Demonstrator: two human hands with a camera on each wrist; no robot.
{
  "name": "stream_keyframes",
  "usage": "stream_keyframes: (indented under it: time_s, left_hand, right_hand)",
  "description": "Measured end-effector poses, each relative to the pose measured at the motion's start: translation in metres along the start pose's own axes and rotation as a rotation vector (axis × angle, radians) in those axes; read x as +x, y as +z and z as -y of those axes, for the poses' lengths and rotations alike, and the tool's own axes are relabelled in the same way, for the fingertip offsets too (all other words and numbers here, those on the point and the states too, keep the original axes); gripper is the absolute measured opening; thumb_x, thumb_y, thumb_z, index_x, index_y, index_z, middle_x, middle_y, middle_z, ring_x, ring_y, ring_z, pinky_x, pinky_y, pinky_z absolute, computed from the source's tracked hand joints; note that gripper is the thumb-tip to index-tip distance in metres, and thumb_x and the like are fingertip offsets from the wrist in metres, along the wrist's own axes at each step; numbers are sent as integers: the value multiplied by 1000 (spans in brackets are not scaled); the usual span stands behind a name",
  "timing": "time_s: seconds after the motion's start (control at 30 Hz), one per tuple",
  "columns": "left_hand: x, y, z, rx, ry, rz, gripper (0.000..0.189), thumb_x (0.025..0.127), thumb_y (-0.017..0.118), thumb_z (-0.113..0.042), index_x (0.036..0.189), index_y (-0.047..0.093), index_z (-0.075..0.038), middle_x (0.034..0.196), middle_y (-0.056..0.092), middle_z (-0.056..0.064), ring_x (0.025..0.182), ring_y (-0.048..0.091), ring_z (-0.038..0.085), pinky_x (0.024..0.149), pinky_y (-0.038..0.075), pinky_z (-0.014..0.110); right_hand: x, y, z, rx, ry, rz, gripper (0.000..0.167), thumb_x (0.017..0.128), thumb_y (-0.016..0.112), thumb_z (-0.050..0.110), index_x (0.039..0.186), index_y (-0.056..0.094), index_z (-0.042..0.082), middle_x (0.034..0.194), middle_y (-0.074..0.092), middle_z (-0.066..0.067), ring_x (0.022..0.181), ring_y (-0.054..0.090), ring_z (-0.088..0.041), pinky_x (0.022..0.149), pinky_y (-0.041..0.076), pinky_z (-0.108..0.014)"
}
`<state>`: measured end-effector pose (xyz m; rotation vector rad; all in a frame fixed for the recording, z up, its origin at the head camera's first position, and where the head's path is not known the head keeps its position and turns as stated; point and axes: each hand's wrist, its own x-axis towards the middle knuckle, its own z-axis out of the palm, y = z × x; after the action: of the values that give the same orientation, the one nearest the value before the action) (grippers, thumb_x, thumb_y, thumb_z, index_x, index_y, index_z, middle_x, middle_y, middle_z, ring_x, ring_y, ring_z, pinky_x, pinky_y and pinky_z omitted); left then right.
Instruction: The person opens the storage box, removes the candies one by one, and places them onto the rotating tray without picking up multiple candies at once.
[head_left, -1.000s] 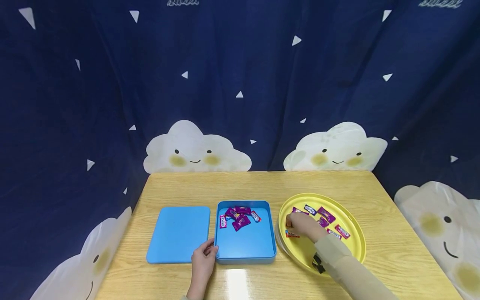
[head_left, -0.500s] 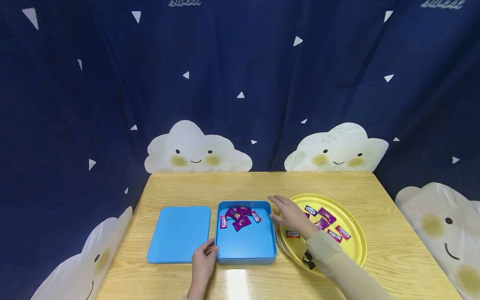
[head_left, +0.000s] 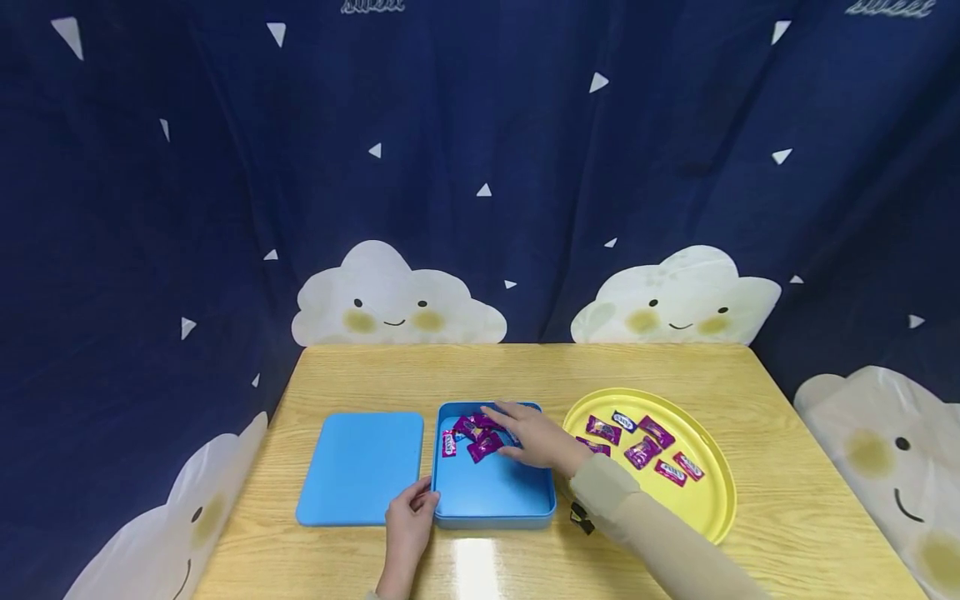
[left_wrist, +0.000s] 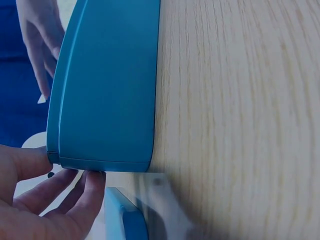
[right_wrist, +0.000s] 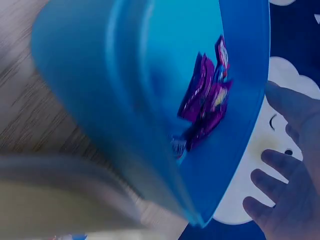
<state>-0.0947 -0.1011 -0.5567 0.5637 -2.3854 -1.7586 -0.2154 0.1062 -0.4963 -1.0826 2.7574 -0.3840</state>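
A blue open box (head_left: pixel 495 500) sits mid-table, holding several purple-wrapped candies (head_left: pixel 484 447) and a pink-and-white wrapped one (head_left: pixel 448 443) towards its back. My left hand (head_left: pixel 408 521) grips the box's left side, with thumb at the rim and fingers bent against the outer wall in the left wrist view. Over the box's back right part, beside the candies, hovers my right hand (head_left: pixel 540 437). In the right wrist view its fingers (right_wrist: pixel 272 185) are spread well apart from the thumb, and nothing shows between them.
To the left lies a flat blue lid (head_left: pixel 360 471). On the right, a round yellow tray (head_left: pixel 716 517) carries several purple, red and blue wrapped candies, partly hidden by the right sleeve (head_left: pixel 652 533). A dark blue curtain (head_left: pixel 480 125) hangs behind the table (head_left: pixel 330 367).
My right hand has moved left from the yellow tray, past the box's right wall, to over the candies in the box. My left hand stays at the box's left side.
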Motion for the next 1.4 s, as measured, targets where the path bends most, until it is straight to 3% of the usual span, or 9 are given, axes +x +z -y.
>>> stream_keyframes:
  time_s: [0.23, 0.4, 0.53, 1.07, 1.4]
  left_hand:
    - [1, 0, 0, -8, -5, -1, 30, 83, 62, 1, 111, 60, 10, 99, 65, 23, 86, 64, 28, 68, 55, 27]
    - [0, 0, 0, -9, -4, -6, 29, 83, 62, 0, 111, 61, 10, 98, 65, 23, 86, 64, 27, 68, 55, 27]
    - [0, 0, 0, -13, 5, -12, 29, 83, 62, 1, 110, 61, 10, 98, 65, 22, 87, 64, 28, 68, 55, 27]
    - [0, 0, -3, -11, 5, -18, 28, 82, 63, 1, 109, 61, 10, 95, 65, 22, 84, 64, 26, 66, 55, 26]
    - [-1, -1, -5, -13, -3, -8, 29, 83, 62, 1, 110, 61, 10, 95, 65, 22, 85, 64, 27, 66, 55, 25]
  right_hand:
    - [17, 8, 17, -29, 15, 126, 56, 87, 63, 27, 138, 42, 19, 136, 44, -14, 124, 43, -34, 99, 38, -50]
    - [28, 15, 22, -122, 40, 233, 49, 86, 64, 27, 132, 51, 17, 130, 51, -11, 117, 50, -28, 96, 43, -43]
    - [34, 22, 25, -181, 59, 272, 45, 84, 66, 27, 127, 55, 17, 125, 54, -7, 113, 52, -24, 95, 45, -39]
    - [51, 37, 22, -220, 40, 224, 29, 84, 66, 14, 113, 65, 19, 111, 59, -4, 98, 58, -18, 88, 49, -32]
    - [56, 41, 24, -199, 90, 230, 32, 86, 62, 5, 114, 65, 21, 123, 57, -7, 111, 55, -23, 94, 45, -38]
